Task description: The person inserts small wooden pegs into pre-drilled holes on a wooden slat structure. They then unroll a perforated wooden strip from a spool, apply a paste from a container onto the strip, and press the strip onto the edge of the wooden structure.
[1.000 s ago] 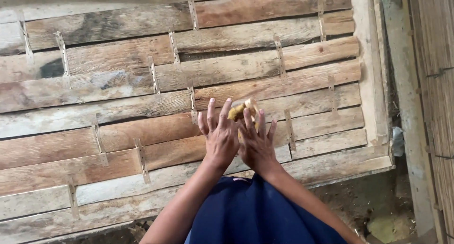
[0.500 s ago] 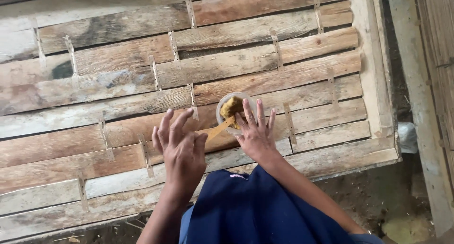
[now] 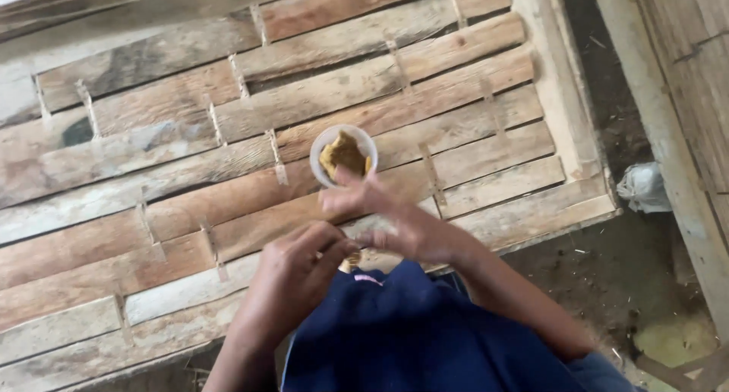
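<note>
A small white cup [image 3: 326, 143] holding yellow-brown paste stands on a woven bamboo-strip mat [image 3: 175, 134]. My right hand [image 3: 395, 221] is just below the cup, fingers spread, its fingertips near the cup's lower rim. Curled beside it, closer to my body, is my left hand [image 3: 296, 267]. Between the two hands a small tan piece [image 3: 351, 258] shows, and I cannot tell which hand holds it. My blue clothing [image 3: 410, 339] fills the bottom of the view.
A pale wooden frame [image 3: 554, 96] borders the mat on the right. Beyond it lies bare dirt ground with a crumpled white bag [image 3: 644, 187]. Wooden boards [image 3: 683, 81] run along the far right.
Both hands have drawn back toward my body, away from the cup. The left hand has gone from spread flat to curled. The cup now stands fully uncovered.
</note>
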